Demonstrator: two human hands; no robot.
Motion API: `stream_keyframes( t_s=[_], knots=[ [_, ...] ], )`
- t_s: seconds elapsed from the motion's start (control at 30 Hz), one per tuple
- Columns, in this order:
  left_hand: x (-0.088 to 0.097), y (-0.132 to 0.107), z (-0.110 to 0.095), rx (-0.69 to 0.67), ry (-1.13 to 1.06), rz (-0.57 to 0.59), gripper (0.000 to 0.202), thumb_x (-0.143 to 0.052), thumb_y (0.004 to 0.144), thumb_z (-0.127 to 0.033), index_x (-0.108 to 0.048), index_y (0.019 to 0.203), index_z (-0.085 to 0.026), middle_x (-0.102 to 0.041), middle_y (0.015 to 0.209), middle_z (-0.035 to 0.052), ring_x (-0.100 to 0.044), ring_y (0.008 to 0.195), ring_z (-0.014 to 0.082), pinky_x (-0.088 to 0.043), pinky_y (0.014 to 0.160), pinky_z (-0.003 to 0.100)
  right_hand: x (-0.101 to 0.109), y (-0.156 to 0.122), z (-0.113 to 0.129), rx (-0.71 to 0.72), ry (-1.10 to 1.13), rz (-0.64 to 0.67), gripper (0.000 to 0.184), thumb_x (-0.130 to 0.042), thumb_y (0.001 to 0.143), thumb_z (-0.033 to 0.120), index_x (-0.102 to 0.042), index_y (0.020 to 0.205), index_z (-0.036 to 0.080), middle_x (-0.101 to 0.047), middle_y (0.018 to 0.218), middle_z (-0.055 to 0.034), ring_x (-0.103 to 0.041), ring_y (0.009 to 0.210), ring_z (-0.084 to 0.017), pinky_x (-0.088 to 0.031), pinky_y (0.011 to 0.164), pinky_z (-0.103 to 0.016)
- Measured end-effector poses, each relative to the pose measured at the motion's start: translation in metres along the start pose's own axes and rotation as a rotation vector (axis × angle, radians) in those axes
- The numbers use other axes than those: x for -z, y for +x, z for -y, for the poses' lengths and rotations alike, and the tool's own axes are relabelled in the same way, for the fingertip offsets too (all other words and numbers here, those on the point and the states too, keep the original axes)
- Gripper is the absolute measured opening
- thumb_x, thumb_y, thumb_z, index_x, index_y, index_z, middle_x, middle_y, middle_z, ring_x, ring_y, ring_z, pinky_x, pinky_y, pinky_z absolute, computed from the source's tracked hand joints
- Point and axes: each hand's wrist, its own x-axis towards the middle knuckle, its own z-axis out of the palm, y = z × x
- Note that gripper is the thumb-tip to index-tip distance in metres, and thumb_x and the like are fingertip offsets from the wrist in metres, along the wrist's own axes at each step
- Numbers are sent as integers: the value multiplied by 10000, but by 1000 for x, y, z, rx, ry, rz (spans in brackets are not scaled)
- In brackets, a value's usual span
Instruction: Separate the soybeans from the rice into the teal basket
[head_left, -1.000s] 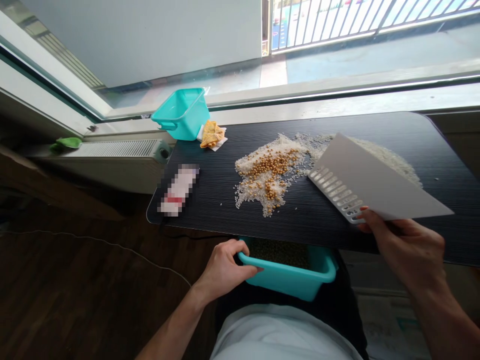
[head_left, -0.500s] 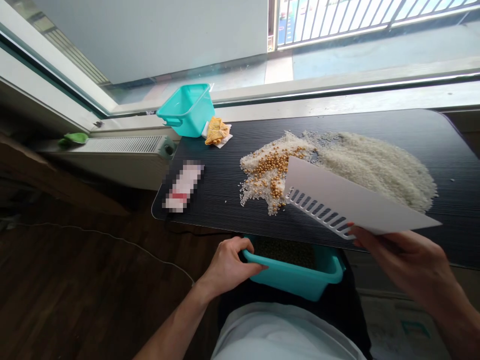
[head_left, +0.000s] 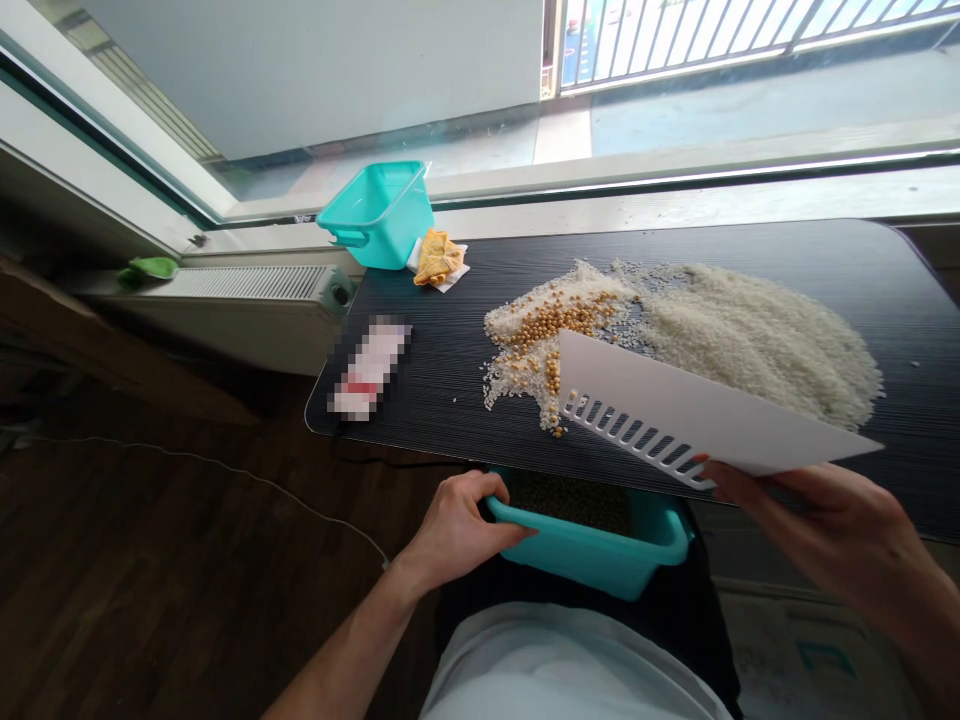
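My left hand (head_left: 461, 525) grips the left rim of a turquoise plastic bin (head_left: 592, 555), thumb outside and fingers over the edge. The bin rests at my lap below the table's front edge, with dark greenish grains (head_left: 574, 502) inside. In my right hand (head_left: 840, 525) is a thin white plastic sheet (head_left: 675, 400) with a row of slots along its lower edge. It is held tilted, its left end at a patch of yellow beans (head_left: 551, 320) mixed with white rice. Part of that patch is hidden behind it. A larger heap of rice (head_left: 765, 340) spreads to the right.
On the black table (head_left: 442, 370) lies a blurred-out pale item (head_left: 370, 370) at the left. Another turquoise bin (head_left: 386, 215) stands at the back left corner, beside a crumpled yellow cloth (head_left: 439, 258). A window runs behind; a radiator (head_left: 247, 290) is at left.
The white sheet has shifted left and slightly towards me, covering more of the beans' right side. My left hand keeps its hold on the bin rim.
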Motion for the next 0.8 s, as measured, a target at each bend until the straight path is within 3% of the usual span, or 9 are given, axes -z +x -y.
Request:
stream_keyframes(
  t_s=[0.3, 0.5, 0.8],
  knots=[
    [0, -1, 2, 6, -1, 10, 225, -840, 643, -259, -629, 652, -183, -555, 676, -51, -500, 673, 122, -342, 643, 254, -8, 15, 10, 45, 63, 55, 373, -729, 786, 596, -825, 646, 263, -782, 595, -28, -723, 518, -226, -578, 485, -299],
    [0, -1, 5, -7, -8, -1, 226, -834, 657, -268, -624, 644, -185, -553, 671, -53, -500, 676, 122, -343, 639, 252, 4, 6, 4, -3, 38, 54, 414, -747, 740, 681, -839, 661, 285, -790, 605, -21, -719, 505, -235, -567, 451, -310],
    [1, -2, 3, -5, -11, -1, 230, -835, 656, -259, -617, 642, -186, -550, 661, -57, -498, 667, 119, -338, 632, 250, 6, 3, 5, -34, 55, 102, 429, -751, 711, 706, -829, 629, 292, -793, 609, -25, -716, 508, -238, -576, 460, -314]
  ],
)
